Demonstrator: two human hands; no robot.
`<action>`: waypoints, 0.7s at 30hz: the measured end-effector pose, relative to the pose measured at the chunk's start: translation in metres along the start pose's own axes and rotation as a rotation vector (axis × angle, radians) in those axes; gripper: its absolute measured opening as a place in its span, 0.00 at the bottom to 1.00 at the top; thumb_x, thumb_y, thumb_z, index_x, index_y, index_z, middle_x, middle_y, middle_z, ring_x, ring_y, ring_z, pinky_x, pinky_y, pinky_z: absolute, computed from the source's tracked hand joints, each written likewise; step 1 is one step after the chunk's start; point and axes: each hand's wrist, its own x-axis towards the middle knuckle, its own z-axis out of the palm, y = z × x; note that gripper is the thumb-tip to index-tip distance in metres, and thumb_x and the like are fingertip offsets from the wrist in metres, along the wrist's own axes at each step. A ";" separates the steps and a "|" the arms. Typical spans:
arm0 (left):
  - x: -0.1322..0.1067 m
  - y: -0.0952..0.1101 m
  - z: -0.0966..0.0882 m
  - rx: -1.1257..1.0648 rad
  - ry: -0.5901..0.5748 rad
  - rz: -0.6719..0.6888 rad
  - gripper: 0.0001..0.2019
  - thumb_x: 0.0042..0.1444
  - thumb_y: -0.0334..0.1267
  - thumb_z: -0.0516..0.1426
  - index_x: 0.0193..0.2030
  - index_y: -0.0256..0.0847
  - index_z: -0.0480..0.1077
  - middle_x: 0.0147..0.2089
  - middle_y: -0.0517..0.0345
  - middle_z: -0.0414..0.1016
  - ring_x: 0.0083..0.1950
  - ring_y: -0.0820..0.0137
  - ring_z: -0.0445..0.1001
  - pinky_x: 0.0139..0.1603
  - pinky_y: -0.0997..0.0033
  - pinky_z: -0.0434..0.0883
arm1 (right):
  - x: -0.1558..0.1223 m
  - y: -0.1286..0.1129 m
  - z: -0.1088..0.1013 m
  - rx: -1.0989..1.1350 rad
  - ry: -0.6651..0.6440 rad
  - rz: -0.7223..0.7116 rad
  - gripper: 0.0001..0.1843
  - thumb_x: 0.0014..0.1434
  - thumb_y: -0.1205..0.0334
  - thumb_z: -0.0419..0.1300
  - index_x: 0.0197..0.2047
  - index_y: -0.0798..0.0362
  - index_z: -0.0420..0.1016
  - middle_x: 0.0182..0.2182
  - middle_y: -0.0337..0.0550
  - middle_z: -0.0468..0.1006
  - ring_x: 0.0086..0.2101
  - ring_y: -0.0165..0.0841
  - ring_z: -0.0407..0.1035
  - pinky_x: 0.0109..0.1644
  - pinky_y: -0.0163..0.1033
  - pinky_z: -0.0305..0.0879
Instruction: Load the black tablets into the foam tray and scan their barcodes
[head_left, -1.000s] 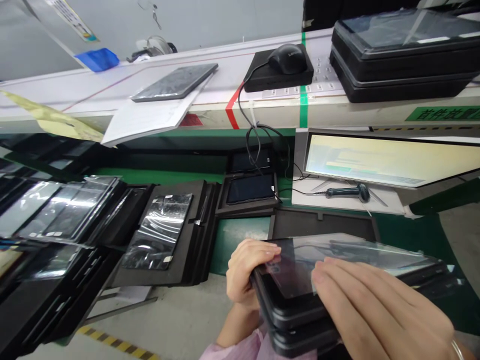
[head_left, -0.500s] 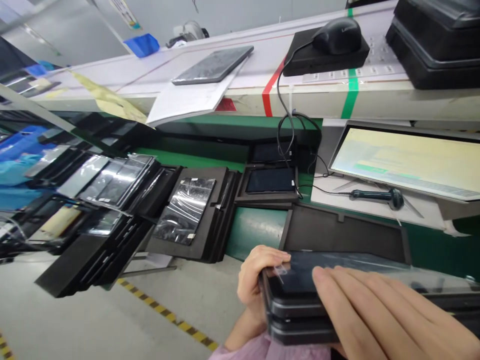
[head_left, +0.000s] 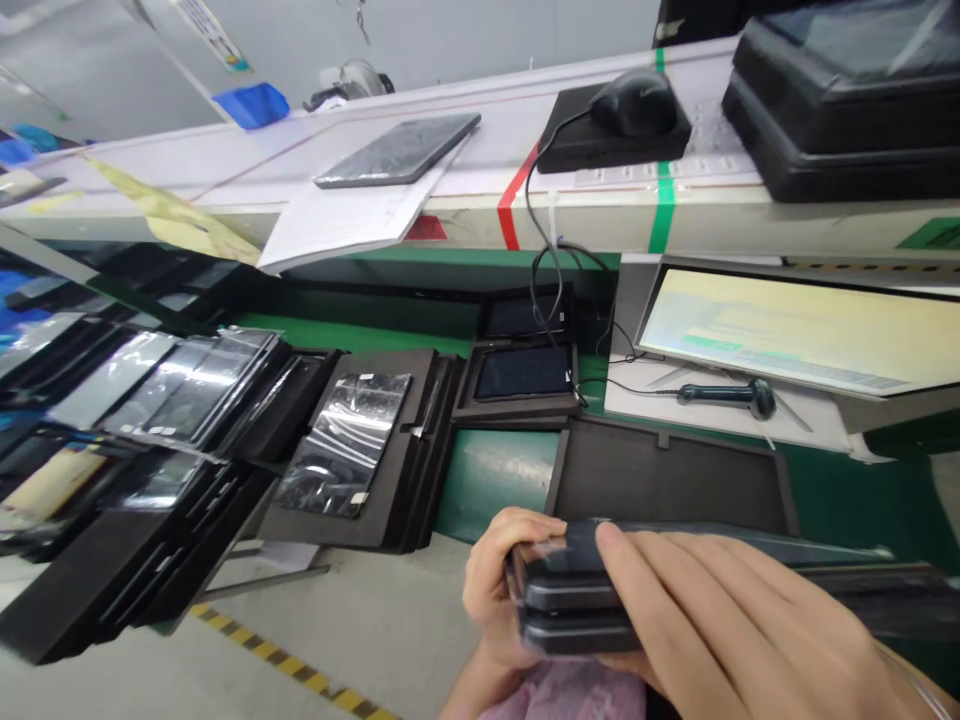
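Observation:
My left hand (head_left: pixel 499 570) is closed around the left end of a stack of black tablet-like panels (head_left: pixel 574 595), at least two thick, with clear film showing at the edges. My right hand (head_left: pixel 735 600) lies over the near side of the same stack, its fingers together across the top and gripping it. What the fingers do underneath is hidden. The stack is held above the front edge of the green work surface (head_left: pixel 499 485), just in front of a dark foam tray (head_left: pixel 667 480).
Foam trays with a film-covered panel (head_left: pixel 345 445) are piled left. Behind are a tray with a dark tablet (head_left: pixel 523 372), a barcode scanner (head_left: pixel 724 396) and a monitor (head_left: pixel 795 325). The shelf above carries a mouse (head_left: pixel 637 103), another tablet (head_left: pixel 397 150) and black cases (head_left: pixel 832 120).
The view has turned, so the bench and shelf sit further left and slightly lower. Both hands still hold the stack, whose top now shows at a flatter angle.

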 end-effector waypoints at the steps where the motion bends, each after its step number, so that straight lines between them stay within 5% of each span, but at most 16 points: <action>1: 0.001 -0.001 -0.003 0.035 -0.017 0.008 0.09 0.62 0.41 0.52 0.39 0.40 0.70 0.32 0.56 0.75 0.33 0.70 0.74 0.33 0.74 0.72 | 0.000 0.006 -0.001 0.067 0.002 -0.016 0.15 0.66 0.63 0.50 0.51 0.61 0.71 0.37 0.45 0.80 0.33 0.34 0.75 0.36 0.37 0.74; 4: 0.001 -0.008 -0.015 0.228 -0.065 0.075 0.05 0.58 0.32 0.53 0.40 0.40 0.69 0.33 0.55 0.75 0.34 0.69 0.75 0.33 0.72 0.73 | 0.000 0.037 -0.002 0.314 -0.042 -0.017 0.20 0.69 0.54 0.47 0.51 0.58 0.72 0.45 0.45 0.78 0.43 0.33 0.74 0.47 0.34 0.72; 6: 0.001 -0.013 -0.025 0.403 -0.108 0.160 0.08 0.53 0.27 0.55 0.40 0.39 0.69 0.33 0.56 0.75 0.35 0.70 0.75 0.34 0.73 0.73 | 0.001 0.064 0.005 0.430 -0.040 0.135 0.18 0.69 0.53 0.47 0.52 0.54 0.70 0.49 0.44 0.76 0.49 0.32 0.71 0.52 0.33 0.69; 9: 0.000 -0.018 -0.040 0.614 -0.121 0.268 0.09 0.50 0.26 0.56 0.39 0.39 0.69 0.33 0.57 0.76 0.34 0.72 0.75 0.35 0.75 0.73 | 0.009 0.100 0.034 0.586 -0.011 0.452 0.14 0.66 0.60 0.52 0.54 0.48 0.69 0.48 0.41 0.76 0.47 0.32 0.72 0.48 0.34 0.71; 11: -0.003 -0.017 -0.051 0.705 -0.088 0.281 0.08 0.51 0.27 0.56 0.38 0.39 0.69 0.33 0.57 0.76 0.34 0.72 0.76 0.36 0.75 0.73 | 0.023 0.114 0.060 0.672 -0.051 0.476 0.15 0.64 0.60 0.53 0.53 0.48 0.70 0.52 0.43 0.73 0.49 0.35 0.70 0.51 0.39 0.70; 13: -0.008 -0.012 -0.065 0.764 -0.040 0.238 0.07 0.51 0.29 0.57 0.38 0.38 0.70 0.33 0.57 0.76 0.34 0.72 0.76 0.37 0.75 0.73 | 0.044 0.116 0.082 0.754 -0.119 0.421 0.16 0.62 0.60 0.54 0.53 0.49 0.71 0.54 0.45 0.71 0.51 0.37 0.69 0.53 0.43 0.69; 17: -0.019 0.006 -0.099 0.807 0.094 0.168 0.09 0.51 0.29 0.59 0.40 0.38 0.70 0.33 0.56 0.76 0.33 0.72 0.76 0.36 0.76 0.74 | 0.097 0.094 0.110 1.021 -0.244 0.368 0.15 0.61 0.58 0.55 0.51 0.51 0.72 0.43 0.45 0.77 0.42 0.36 0.74 0.47 0.42 0.71; 21: -0.024 0.028 -0.140 0.861 0.163 0.248 0.06 0.52 0.28 0.57 0.38 0.37 0.69 0.32 0.54 0.76 0.33 0.71 0.76 0.35 0.76 0.74 | 0.148 0.065 0.147 1.100 -0.253 0.242 0.18 0.60 0.58 0.56 0.53 0.51 0.70 0.49 0.47 0.75 0.48 0.37 0.71 0.53 0.45 0.69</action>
